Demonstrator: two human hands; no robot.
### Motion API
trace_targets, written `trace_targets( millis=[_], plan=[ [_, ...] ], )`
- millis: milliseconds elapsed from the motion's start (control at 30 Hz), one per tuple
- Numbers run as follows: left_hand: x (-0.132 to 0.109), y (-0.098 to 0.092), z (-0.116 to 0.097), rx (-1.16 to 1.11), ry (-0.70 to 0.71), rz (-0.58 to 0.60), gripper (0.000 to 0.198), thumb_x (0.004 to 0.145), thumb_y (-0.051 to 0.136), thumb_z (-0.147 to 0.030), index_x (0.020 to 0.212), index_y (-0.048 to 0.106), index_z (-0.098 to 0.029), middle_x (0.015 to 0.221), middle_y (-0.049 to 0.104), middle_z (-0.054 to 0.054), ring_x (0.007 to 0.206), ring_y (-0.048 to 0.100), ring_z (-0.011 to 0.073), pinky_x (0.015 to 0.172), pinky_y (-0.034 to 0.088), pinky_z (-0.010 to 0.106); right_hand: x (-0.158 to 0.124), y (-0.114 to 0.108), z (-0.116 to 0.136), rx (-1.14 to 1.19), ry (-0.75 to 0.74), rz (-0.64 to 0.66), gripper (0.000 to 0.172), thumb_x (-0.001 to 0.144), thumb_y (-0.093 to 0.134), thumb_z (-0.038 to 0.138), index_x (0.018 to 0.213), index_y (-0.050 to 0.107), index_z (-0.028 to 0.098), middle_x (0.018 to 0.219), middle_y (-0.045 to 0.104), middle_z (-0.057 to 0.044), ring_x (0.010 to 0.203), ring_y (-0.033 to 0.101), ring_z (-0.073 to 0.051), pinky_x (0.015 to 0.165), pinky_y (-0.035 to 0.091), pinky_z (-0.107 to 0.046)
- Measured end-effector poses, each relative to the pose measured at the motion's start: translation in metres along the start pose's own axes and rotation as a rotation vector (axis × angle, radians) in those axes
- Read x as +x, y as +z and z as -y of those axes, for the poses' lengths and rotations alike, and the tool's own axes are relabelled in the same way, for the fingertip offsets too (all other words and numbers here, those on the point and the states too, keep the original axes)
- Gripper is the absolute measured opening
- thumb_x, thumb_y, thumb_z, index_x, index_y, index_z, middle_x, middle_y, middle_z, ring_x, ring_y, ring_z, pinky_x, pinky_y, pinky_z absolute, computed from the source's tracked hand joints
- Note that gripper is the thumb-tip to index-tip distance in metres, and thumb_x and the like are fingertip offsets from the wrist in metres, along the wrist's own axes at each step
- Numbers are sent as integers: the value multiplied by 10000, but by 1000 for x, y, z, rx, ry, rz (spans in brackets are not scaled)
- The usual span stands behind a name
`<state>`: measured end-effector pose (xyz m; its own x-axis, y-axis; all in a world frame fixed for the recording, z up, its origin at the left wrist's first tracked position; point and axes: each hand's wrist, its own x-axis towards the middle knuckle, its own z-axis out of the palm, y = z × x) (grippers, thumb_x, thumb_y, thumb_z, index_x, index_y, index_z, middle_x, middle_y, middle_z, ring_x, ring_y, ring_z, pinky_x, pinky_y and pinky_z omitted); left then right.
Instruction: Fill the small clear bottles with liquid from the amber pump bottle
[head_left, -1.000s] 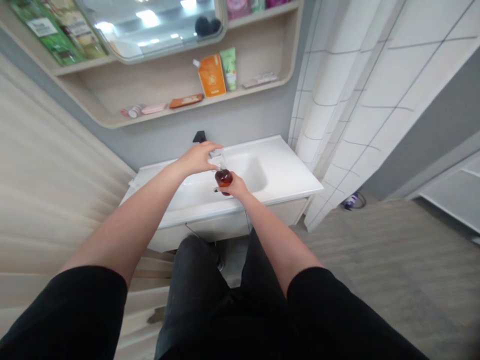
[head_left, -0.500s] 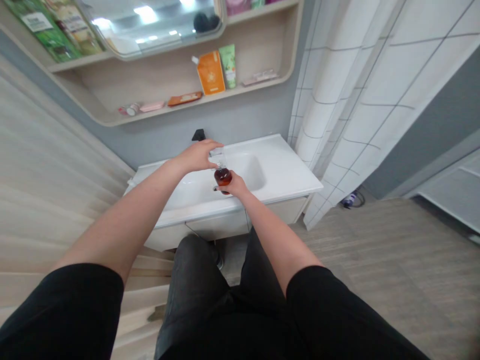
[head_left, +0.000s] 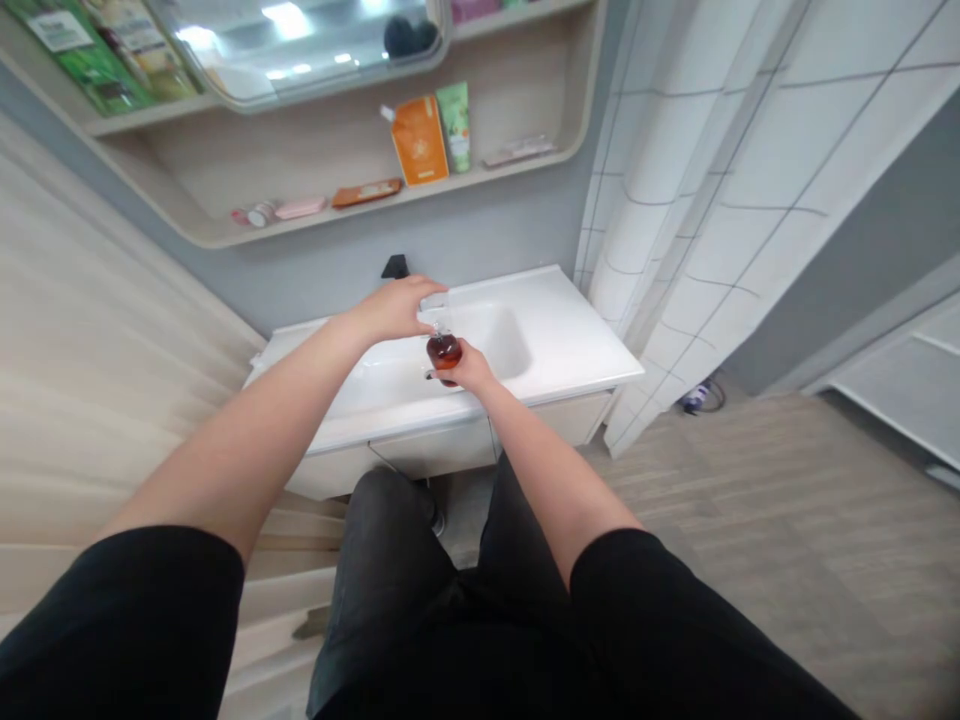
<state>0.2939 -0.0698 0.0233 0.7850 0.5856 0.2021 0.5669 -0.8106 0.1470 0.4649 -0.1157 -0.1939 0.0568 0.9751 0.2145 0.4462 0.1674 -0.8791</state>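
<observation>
Over the white sink basin [head_left: 512,345], my right hand [head_left: 471,370] is wrapped round a bottle [head_left: 444,352] of dark amber colour, its clear top facing away from me. Just above that top, my left hand [head_left: 397,308] curls its thumb and fingers about a clear, cup-like piece [head_left: 434,302]. This see-through piece is small and pale, so its exact kind is hard to make out. Behind my left hand the black faucet [head_left: 395,267] is partly hidden.
A wall shelf with a mirror [head_left: 322,45] hangs above the sink. On it are an orange pouch [head_left: 420,142], a green tube [head_left: 454,125] and several small items. A beige curtain [head_left: 97,300] hangs at left; a white tiled pipe casing [head_left: 667,180] stands at right.
Both hands keep nearly the same place over the basin, with the bottle still in the right. The whole view has shifted very slightly.
</observation>
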Motion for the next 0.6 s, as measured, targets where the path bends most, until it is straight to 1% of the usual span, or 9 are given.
trace_targets(
  millis=[233,367,433,500,600],
  plan=[
    [-1,2,0,-19,-9,-21,817,680,971,-427,1451,751,-271,1407,722,100,1387,642,384,1241,493,491,0,0,2,4,4,0,793,644,1062,472,1315,693,266,1210,837,-41,1134,798,-299,1052,620,-427],
    [-8,5,4,-44,-40,-59,807,681,969,-424,1440,756,-254,1399,726,109,1332,670,373,1214,515,489,-1,0,2,-10,-2,2,789,644,1060,464,1312,697,253,1214,836,-56,1126,800,-304,1051,619,-429],
    [-13,9,8,-67,-67,-96,800,674,971,-416,1425,760,-241,1386,732,118,1298,683,372,1201,529,500,-1,0,2,-12,-4,11,794,641,1062,458,1316,696,257,1215,836,-51,1131,799,-302,1051,618,-427],
    [-21,16,14,-123,-112,-157,793,657,978,-415,1401,763,-243,1375,735,115,1273,692,367,1177,552,506,-1,-1,2,-10,-7,16,797,643,1062,455,1323,695,264,1211,837,-41,1138,797,-298,1056,617,-426],
    [-34,37,24,-318,-218,-292,812,637,983,-437,1387,734,-252,1389,723,111,1268,689,345,1081,613,485,-1,-1,2,-9,-6,7,806,635,1064,451,1325,697,255,1209,835,-44,1141,795,-300,1064,615,-432]
  ],
)
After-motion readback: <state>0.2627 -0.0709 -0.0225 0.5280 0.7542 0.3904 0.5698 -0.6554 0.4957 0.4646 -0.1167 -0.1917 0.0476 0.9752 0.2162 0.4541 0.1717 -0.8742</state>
